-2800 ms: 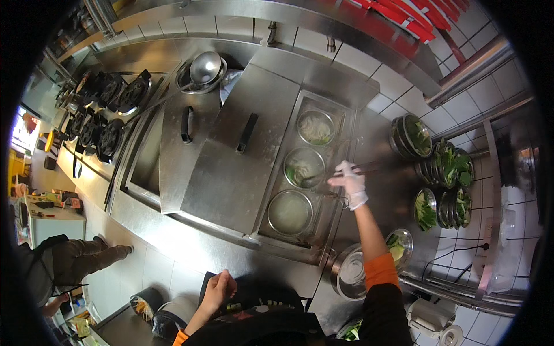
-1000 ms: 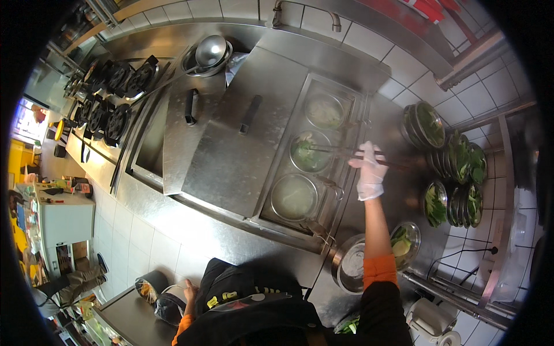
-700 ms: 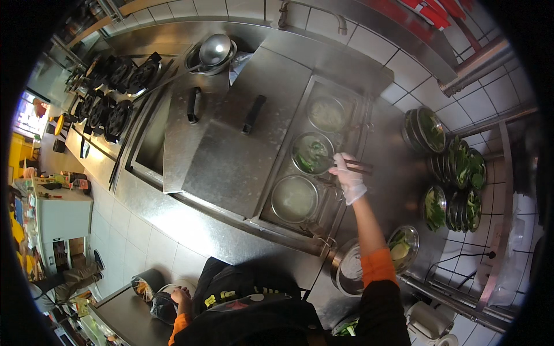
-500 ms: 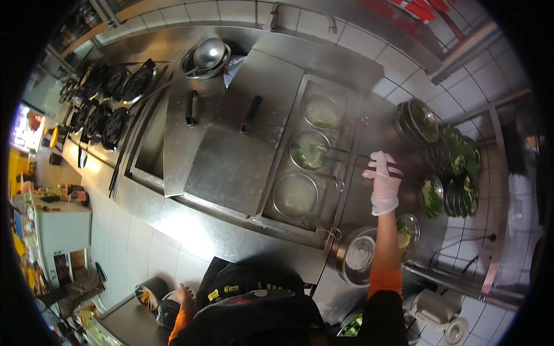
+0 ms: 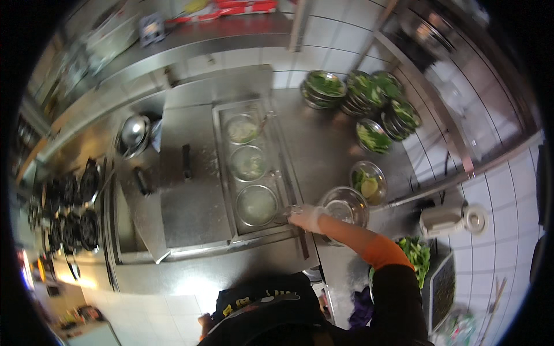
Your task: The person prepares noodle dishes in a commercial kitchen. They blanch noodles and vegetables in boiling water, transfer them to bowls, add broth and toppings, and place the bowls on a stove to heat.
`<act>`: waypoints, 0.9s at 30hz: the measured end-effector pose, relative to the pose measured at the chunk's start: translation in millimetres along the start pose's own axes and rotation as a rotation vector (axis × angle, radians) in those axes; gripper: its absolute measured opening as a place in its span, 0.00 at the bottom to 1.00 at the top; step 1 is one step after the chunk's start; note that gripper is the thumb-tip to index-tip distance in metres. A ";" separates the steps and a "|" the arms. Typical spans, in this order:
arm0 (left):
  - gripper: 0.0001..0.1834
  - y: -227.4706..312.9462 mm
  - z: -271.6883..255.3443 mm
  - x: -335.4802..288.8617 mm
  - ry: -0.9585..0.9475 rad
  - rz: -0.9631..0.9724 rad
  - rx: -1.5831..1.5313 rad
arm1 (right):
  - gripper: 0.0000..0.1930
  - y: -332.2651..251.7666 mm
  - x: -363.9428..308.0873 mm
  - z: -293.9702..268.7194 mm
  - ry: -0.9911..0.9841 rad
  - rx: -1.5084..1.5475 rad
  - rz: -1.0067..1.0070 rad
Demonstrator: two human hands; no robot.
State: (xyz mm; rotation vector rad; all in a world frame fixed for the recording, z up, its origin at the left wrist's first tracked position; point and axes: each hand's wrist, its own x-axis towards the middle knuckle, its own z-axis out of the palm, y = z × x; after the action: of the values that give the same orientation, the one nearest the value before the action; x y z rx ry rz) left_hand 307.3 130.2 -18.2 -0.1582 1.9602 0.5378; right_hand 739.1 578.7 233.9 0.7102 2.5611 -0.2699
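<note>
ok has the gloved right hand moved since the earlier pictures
Yes: the right hand moved along the cooker, from beside the middle basket to beside the nearest basket.

Dim overall; white glare on steel counter (image 5: 199,286); right hand (image 5: 306,219) blurred; straight edges bowed, corners black.

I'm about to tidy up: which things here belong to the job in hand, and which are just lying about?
Seemingly in use:
nearest round basket, beside the gloved right hand
two other baskets

Seemingly lying about:
large ladle
crumpled purple item
red items on the shelf
</note>
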 end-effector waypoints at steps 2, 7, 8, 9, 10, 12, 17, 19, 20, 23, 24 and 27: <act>0.22 7.2 -6.2 0.7 0.003 0.079 0.176 | 0.10 -23.8 11.8 10.6 -0.039 -0.006 0.070; 0.20 31.3 -25.9 -20.9 0.046 0.278 0.544 | 0.15 -3.3 -32.7 -7.1 0.151 0.309 0.249; 0.20 37.5 -30.5 -27.2 0.054 0.320 0.623 | 0.17 12.3 -50.7 -13.5 0.300 0.227 0.304; 0.19 45.6 -36.0 -34.0 0.064 0.372 0.688 | 0.18 26.4 -67.0 -19.0 0.525 0.131 0.326; 0.19 56.3 -42.5 -40.9 0.085 0.430 0.741 | 0.18 41.0 -79.9 -24.6 0.435 0.079 0.322; 0.19 85.5 -56.2 -60.2 0.148 0.559 0.776 | 0.18 61.9 -96.0 -35.6 0.332 -0.074 0.269; 0.13 185.8 -30.7 -152.2 0.342 0.941 0.331 | 0.33 80.6 -96.9 -48.2 -0.085 0.623 0.623; 0.10 221.2 0.9 -201.8 0.361 0.995 0.262 | 0.33 95.3 -99.3 -44.9 -0.222 0.676 0.588; 0.10 234.8 19.2 -227.5 0.310 1.014 0.240 | 0.33 107.0 -104.1 -40.8 -0.192 0.706 0.616; 0.06 263.7 76.7 -303.1 0.137 1.130 0.183 | 0.34 155.0 -115.6 -24.6 0.205 0.568 0.621; 0.06 269.2 100.6 -324.7 0.080 1.184 0.149 | 0.34 167.8 -119.1 -16.9 0.220 0.437 0.628; 0.07 278.3 171.2 -382.2 -0.145 1.248 0.230 | 0.34 194.7 -123.1 0.2 0.058 0.248 0.674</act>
State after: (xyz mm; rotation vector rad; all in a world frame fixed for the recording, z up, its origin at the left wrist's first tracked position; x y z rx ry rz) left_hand 522.6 404.3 344.3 1.2819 1.7714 1.0408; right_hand 935.2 689.8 281.3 1.6291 2.1950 -0.3392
